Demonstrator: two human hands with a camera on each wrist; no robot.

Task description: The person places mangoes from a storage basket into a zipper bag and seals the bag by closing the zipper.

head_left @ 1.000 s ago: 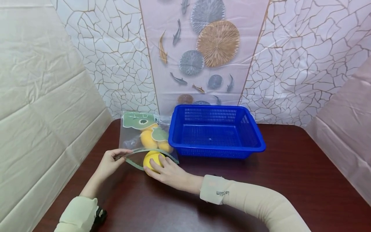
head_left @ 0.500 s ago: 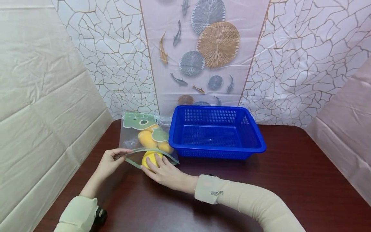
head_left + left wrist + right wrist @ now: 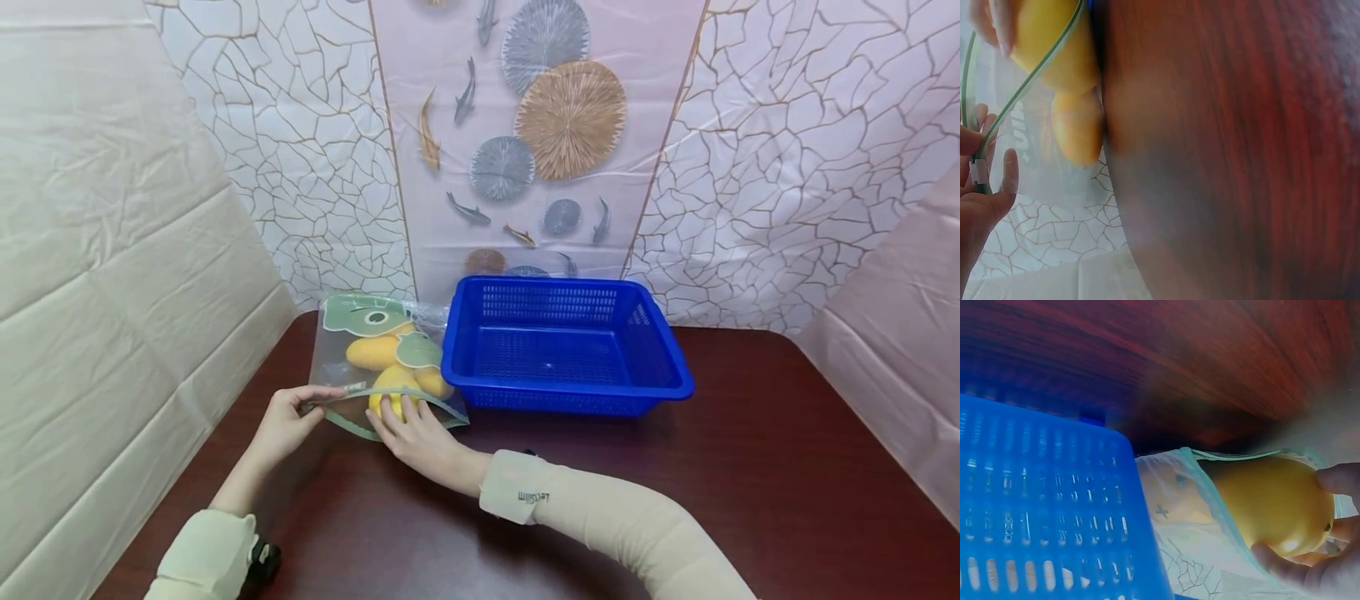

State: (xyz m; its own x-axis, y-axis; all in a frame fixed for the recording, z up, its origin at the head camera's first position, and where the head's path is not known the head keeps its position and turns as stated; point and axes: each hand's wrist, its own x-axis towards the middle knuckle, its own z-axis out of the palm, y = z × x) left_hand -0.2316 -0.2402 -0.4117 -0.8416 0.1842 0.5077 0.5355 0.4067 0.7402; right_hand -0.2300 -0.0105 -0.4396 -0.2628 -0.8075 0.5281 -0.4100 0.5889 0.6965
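Observation:
A clear zip bag [image 3: 327, 360] with green cartoon print lies on the table, its green-edged mouth towards me. My left hand [image 3: 288, 421] pinches the left corner of that mouth, beside a small pale slider [image 3: 977, 171] in the left wrist view. My right hand [image 3: 426, 440] grips a yellow mango [image 3: 1272, 503], with fingertips inside the bag's opening. Most of this mango is within the bag, partly hidden by the film and fingers. Farther in lie other yellow mangoes [image 3: 372, 352], some covered by the print.
A blue plastic basket [image 3: 577, 392] with slotted walls stands right of the bag, close against its edge. Beneath everything is a dark red-brown wooden table [image 3: 600, 467]. Patterned cloth [image 3: 322, 150] hangs behind the table.
My right hand has pushed the mango forward and left, deeper into the bag. A mango inside has shifted left. The left hand keeps its hold on the bag's mouth.

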